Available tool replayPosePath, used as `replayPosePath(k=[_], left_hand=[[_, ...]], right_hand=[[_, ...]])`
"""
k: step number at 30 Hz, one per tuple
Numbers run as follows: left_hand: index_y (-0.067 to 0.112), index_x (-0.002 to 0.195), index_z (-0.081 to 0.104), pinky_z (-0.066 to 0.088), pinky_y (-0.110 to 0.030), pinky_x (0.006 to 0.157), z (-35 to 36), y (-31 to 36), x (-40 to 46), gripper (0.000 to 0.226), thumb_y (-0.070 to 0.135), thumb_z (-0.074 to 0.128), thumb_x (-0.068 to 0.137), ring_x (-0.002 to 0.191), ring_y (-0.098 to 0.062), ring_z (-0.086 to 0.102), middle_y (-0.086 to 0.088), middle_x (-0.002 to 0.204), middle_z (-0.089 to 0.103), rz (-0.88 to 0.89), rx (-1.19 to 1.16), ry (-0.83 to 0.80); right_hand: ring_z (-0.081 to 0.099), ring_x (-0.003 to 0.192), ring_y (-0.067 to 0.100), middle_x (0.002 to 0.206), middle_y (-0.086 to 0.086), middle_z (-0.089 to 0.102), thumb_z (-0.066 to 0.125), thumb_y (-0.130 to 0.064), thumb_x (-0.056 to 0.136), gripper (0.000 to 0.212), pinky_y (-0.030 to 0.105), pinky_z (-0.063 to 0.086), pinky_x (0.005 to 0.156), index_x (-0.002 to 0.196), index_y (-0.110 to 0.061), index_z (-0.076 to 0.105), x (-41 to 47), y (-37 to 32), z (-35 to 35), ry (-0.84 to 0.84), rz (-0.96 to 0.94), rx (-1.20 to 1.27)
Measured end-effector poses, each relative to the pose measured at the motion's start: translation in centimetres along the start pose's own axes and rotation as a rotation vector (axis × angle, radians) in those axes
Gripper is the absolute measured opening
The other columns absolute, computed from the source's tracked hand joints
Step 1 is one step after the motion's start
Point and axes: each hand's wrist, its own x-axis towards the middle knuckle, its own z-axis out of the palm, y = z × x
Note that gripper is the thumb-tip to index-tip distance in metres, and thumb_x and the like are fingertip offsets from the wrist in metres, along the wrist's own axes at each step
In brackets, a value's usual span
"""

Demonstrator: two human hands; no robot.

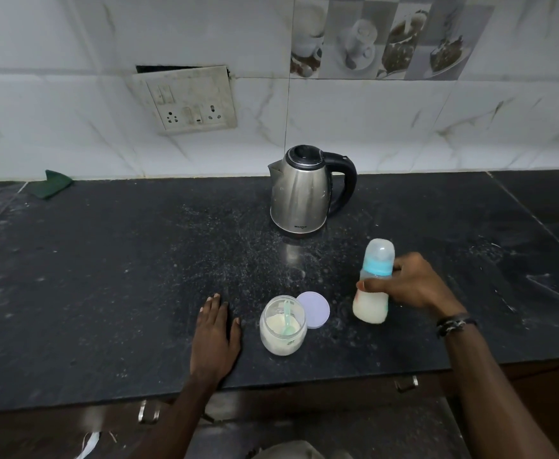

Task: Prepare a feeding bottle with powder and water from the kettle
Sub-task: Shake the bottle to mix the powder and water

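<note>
Head view shows our right hand [414, 286] gripping the capped, milky feeding bottle [374, 283] slightly tilted, toward the counter's [105, 293] front-right edge, while our left hand [216, 332] rests flat, open, beside the powder jar [283, 326].

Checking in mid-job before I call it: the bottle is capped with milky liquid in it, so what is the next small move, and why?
Probably let go of the feeding bottle, which the right hand grips capped and milky, then put the lid back on the open powder jar, its scoop inside.
</note>
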Motion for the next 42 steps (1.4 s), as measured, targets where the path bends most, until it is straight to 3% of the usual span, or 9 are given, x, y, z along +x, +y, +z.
replayPosePath(k=[3,7,10,13,24,27,31,34,42], left_hand=[[-0.001,0.132,0.058,0.025,-0.044,0.12,-0.1,0.1,0.0,0.062,0.043,0.032,0.096,0.142,-0.032,0.037,-0.02,0.151,0.044,0.0,0.006,-0.001],[-0.001,0.132,0.058,0.025,-0.044,0.12,-0.1,0.1,0.0,0.062,0.042,0.033,0.096,0.142,-0.032,0.037,-0.02,0.15,0.044,0.005,0.006,0.006],[-0.001,0.132,0.058,0.024,-0.043,0.121,-0.2,0.2,0.0,0.062,0.042,0.033,0.096,0.142,-0.032,0.037,-0.02,0.151,0.044,0.006,0.009,0.001],[-0.001,0.132,0.057,0.024,-0.043,0.121,-0.1,0.1,0.0,0.062,0.043,0.033,0.096,0.142,-0.032,0.037,-0.02,0.151,0.044,0.001,0.006,-0.001],[-0.001,0.133,0.057,0.024,-0.042,0.121,-0.1,0.0,0.0,0.062,0.043,0.033,0.096,0.143,-0.031,0.036,-0.019,0.151,0.043,-0.002,0.01,0.004],[-0.001,0.133,0.057,0.024,-0.043,0.121,0.0,0.0,0.0,0.062,0.043,0.033,0.096,0.143,-0.031,0.036,-0.019,0.151,0.043,0.002,0.011,-0.003],[-0.001,0.132,0.057,0.025,-0.044,0.12,0.0,0.0,0.0,0.062,0.043,0.033,0.096,0.143,-0.032,0.037,-0.02,0.151,0.044,0.003,0.016,0.0],[-0.001,0.133,0.057,0.026,-0.044,0.12,0.0,0.0,0.0,0.062,0.043,0.033,0.096,0.143,-0.032,0.037,-0.02,0.151,0.043,0.003,0.021,-0.005],[-0.001,0.132,0.057,0.025,-0.043,0.121,-0.1,0.0,0.0,0.062,0.043,0.032,0.096,0.142,-0.032,0.037,-0.019,0.151,0.044,0.005,0.022,-0.002]], right_hand=[[0.068,0.082,0.019,0.093,0.003,0.072,0.087,-0.047,0.057,0.05,0.042,0.058,0.075,0.093,-0.017,0.07,0.0,0.4,-0.4,0.081,0.038,-0.107],[0.067,0.085,0.016,0.095,0.002,0.071,0.089,-0.035,0.061,0.033,0.04,0.057,0.078,0.084,-0.024,0.068,-0.4,-0.1,-1.3,-0.02,0.028,0.014],[0.067,0.081,0.018,0.089,0.002,0.071,0.085,-0.053,0.048,0.053,0.044,0.057,0.077,0.087,-0.02,0.07,-0.5,0.0,-1.4,0.042,0.016,-0.118],[0.067,0.084,0.013,0.094,-0.001,0.072,0.09,-0.036,0.058,0.039,0.041,0.056,0.083,0.09,-0.022,0.071,-0.4,-0.1,-1.2,0.01,-0.032,0.003],[0.067,0.087,0.018,0.094,0.0,0.07,0.089,-0.035,0.062,0.043,0.041,0.056,0.078,0.096,-0.018,0.069,-0.1,0.0,-0.9,0.093,-0.026,-0.039],[0.067,0.086,0.011,0.098,0.001,0.072,0.089,-0.024,0.065,0.035,0.031,0.054,0.074,0.094,-0.021,0.069,-0.2,0.0,-1.0,0.033,-0.042,0.087],[0.067,0.086,0.017,0.093,-0.001,0.071,0.089,-0.033,0.061,0.042,0.039,0.055,0.077,0.095,-0.017,0.071,-0.1,-0.1,-0.9,0.116,-0.036,-0.026],[0.068,0.085,0.01,0.099,0.001,0.073,0.089,-0.022,0.065,0.035,0.028,0.055,0.072,0.094,-0.018,0.07,-0.1,-0.1,-0.8,0.015,-0.04,0.102],[0.068,0.081,0.01,0.091,-0.001,0.073,0.088,-0.026,0.065,0.027,0.031,0.056,0.071,0.085,-0.022,0.07,-0.3,-0.3,-0.3,-0.002,-0.064,0.067]])
